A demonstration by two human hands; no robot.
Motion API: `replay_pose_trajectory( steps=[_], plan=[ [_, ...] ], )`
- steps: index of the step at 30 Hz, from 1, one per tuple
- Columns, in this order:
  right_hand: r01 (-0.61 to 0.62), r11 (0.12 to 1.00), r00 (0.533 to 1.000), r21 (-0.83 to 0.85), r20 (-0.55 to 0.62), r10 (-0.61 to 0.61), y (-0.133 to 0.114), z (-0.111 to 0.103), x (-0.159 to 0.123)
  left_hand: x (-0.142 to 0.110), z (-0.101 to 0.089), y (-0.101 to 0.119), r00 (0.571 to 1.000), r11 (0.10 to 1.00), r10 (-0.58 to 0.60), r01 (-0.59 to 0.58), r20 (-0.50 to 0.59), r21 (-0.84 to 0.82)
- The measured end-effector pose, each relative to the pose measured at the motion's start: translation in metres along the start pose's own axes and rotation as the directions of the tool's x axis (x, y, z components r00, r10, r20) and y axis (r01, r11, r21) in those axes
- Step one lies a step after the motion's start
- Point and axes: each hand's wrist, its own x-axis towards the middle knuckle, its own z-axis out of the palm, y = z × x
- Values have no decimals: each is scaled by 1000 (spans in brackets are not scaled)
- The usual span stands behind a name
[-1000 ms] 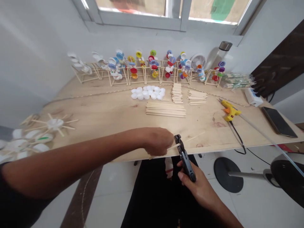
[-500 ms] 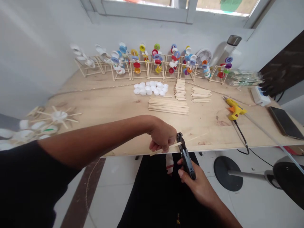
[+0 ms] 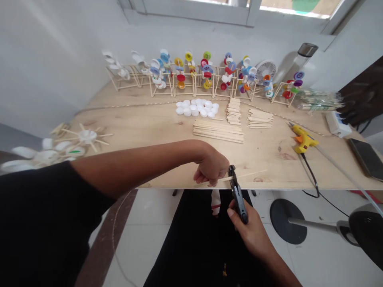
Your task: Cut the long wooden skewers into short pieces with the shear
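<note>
My left hand [image 3: 212, 165] is closed on a thin wooden stick [image 3: 251, 173] near the front edge of the table; a second stick may lie alongside it. The stick points right, its far end beyond the tool. My right hand [image 3: 251, 227] grips dark pliers [image 3: 238, 195], perhaps a multi-tool, from below the table edge. The jaws of the pliers meet the stick just right of my left fingers. Beyond my left hand lies a pile of long sticks [image 3: 218, 130], with shorter sticks [image 3: 233, 111] and more short sticks [image 3: 259, 118] behind it.
White bottle caps [image 3: 197, 108] lie grouped mid-table. Stick frames with coloured cap wheels [image 3: 206, 75] line the wall, near a small fan [image 3: 265, 73] and a bottle [image 3: 299, 59]. A yellow glue gun [image 3: 303, 138] and phone [image 3: 365, 159] are right; cap-and-stick wheels [image 3: 86, 136] sit left.
The view has shifted, so the scene sits farther right. The stick now extends more plainly past the jaws. Both hands keep their hold.
</note>
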Motion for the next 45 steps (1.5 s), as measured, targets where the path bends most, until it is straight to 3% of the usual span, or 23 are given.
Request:
replay_pose_trajectory(
  steps=[7,20,25,30,35,38,45],
  plan=[
    [2,999,998,-40,-64,-5,12,7,1,1,1,3,1000,996,3,0,-26,87],
    [-4,1000,995,-29,-96,1,11,10,1,-1,2,11,997,987,-27,39,-79,158],
    [12,998,989,-63,-144,-21,12,12,2,-5,5,13,987,986,-13,39,-160,161],
    [25,997,988,-69,-153,-36,9,13,1,-6,10,12,968,939,36,53,-250,339],
    [50,997,981,-51,-185,-58,11,14,1,-8,11,14,967,852,86,54,-240,520],
    [52,998,976,-44,-208,-60,14,15,3,-12,16,12,933,823,133,85,-336,562],
    [34,999,979,19,-202,-29,12,18,1,-19,35,-8,803,904,194,77,-564,420]
  ],
)
